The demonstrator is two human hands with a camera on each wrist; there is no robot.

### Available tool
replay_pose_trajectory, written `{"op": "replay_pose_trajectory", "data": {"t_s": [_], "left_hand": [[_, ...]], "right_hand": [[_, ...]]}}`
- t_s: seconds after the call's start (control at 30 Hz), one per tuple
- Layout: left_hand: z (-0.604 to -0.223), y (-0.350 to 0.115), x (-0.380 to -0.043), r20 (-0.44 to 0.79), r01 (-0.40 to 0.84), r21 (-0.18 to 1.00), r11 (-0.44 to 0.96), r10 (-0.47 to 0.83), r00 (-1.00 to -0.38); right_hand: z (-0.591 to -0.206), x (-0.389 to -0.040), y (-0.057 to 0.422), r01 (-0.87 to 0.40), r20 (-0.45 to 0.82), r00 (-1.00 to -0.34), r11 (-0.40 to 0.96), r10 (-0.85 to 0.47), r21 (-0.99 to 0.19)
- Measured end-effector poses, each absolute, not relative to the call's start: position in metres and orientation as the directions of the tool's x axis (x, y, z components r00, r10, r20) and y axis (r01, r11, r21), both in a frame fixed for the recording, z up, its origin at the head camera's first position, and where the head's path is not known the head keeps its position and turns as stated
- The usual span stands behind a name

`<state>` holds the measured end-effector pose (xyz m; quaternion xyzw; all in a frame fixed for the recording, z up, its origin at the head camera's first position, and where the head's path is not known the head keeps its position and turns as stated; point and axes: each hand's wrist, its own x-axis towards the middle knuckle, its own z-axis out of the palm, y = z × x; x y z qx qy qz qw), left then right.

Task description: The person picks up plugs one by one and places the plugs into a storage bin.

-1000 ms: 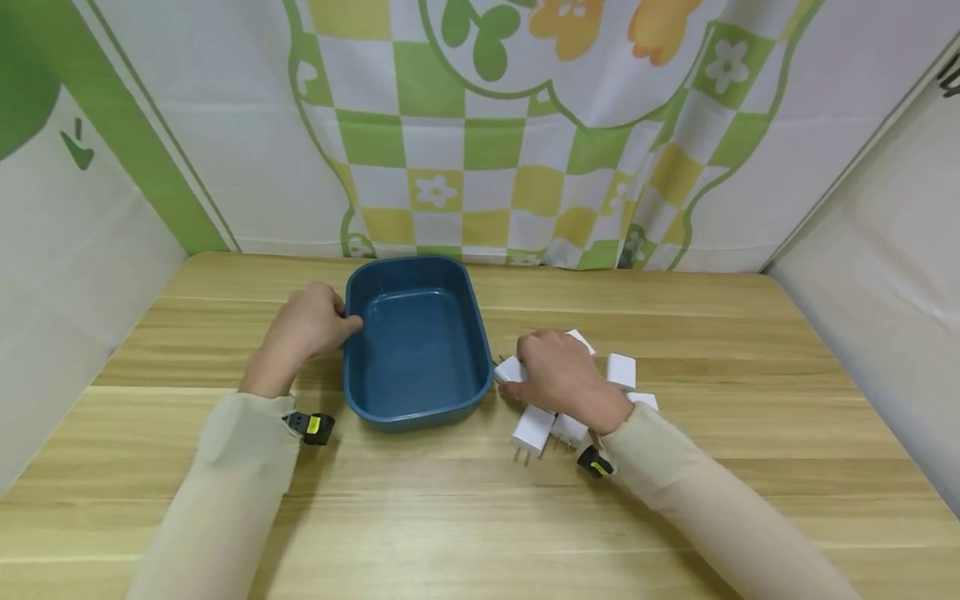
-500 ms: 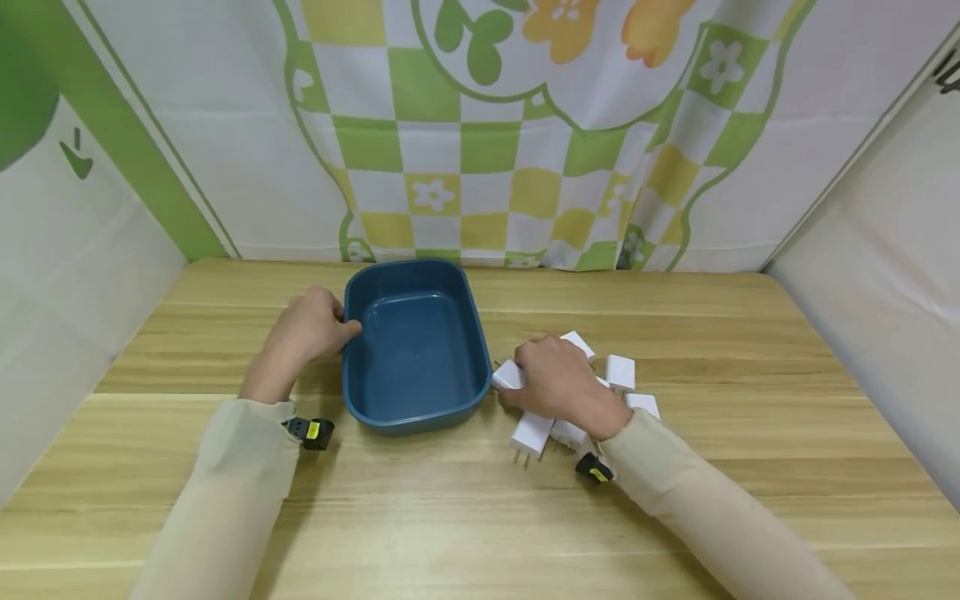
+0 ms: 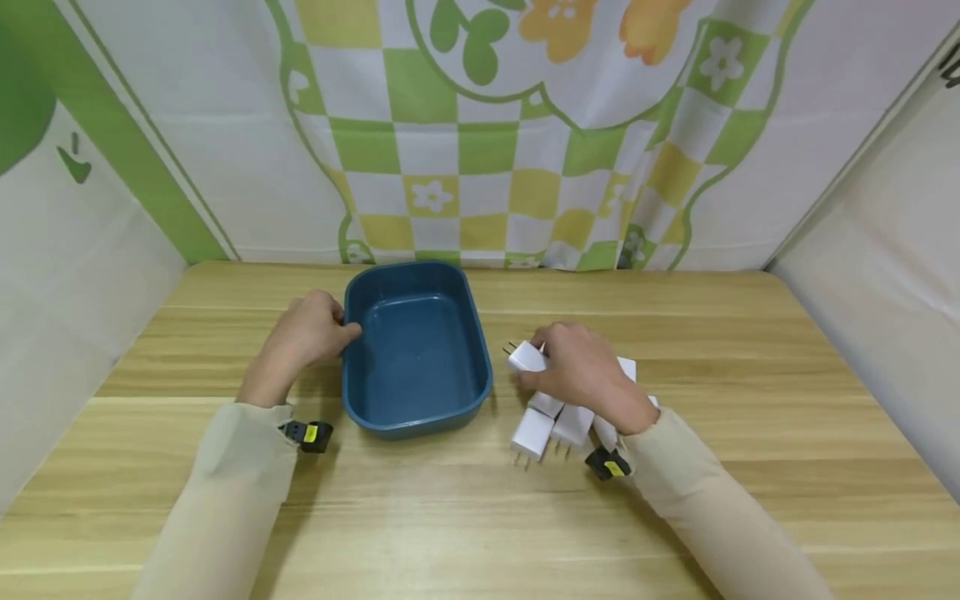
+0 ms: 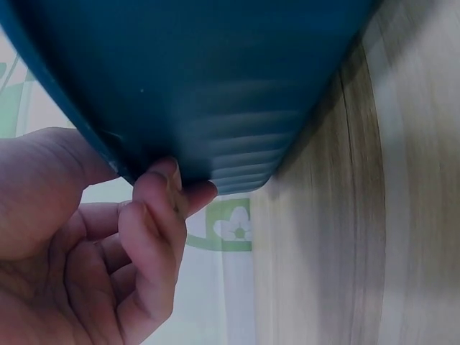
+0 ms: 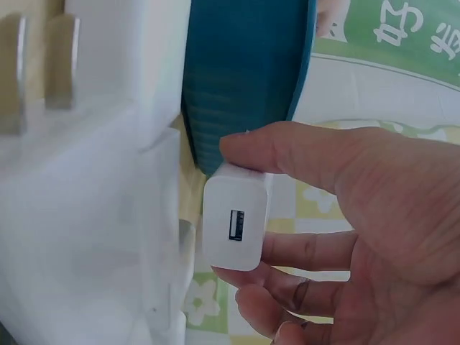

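One charger (image 3: 527, 357), right of the box (image 3: 420, 358), is pinched between thumb (image 5: 302, 151) and fingers (image 5: 309, 250) of the right hand (image 3: 581, 367); the box's left rim (image 3: 344, 367) is gripped by the left hand (image 3: 311, 329). Prongs (image 3: 511, 347) are best kept clear of the loose chargers (image 3: 532, 433).

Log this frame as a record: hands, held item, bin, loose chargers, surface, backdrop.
left hand: pinches the left wall of the blue bin
right hand: holds a white charger between thumb and fingers
held item: USB port visible in the right wrist view; prongs point toward the bin; outside it
bin: rests on the table, left of the chargers
loose chargers: several, white, partly hidden by the right hand; exact count unclear
surface: wood-grain table
backdrop: checked floral curtain
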<state>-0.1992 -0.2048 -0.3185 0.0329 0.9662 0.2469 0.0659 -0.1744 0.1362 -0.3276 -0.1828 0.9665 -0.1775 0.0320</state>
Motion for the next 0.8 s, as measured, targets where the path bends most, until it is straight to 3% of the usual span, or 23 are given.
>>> {"op": "replay_pose_trajectory", "data": {"t_s": [0.8], "left_hand": [[-0.323, -0.179, -0.195, -0.045, 0.139, 0.49, 0.861, 0.184, -0.982]], "right_hand": [[-0.311, -0.181, 0.161, -0.321, 0.058, -0.945, 0.886, -0.321, -0.335]]}}
